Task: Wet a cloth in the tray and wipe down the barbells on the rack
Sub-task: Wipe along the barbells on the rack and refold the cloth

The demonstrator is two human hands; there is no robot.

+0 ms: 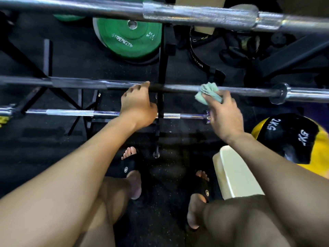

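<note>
Your right hand (224,114) pinches the bunched cloth (208,92) against the middle barbell (178,88), left hand (138,107) curled steadying it; other bars remain.

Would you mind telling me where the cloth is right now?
In the head view, the green cloth is bunched in the right hand, pressed against the middle barbell, right of the left hand on that bar.

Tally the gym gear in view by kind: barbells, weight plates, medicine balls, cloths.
Barbells: 3 (top, middle, lower)
Green weight plates: 2 ( partly hidden)
Medicine ball: 1
Cloth: 1
Total: 7
</note>
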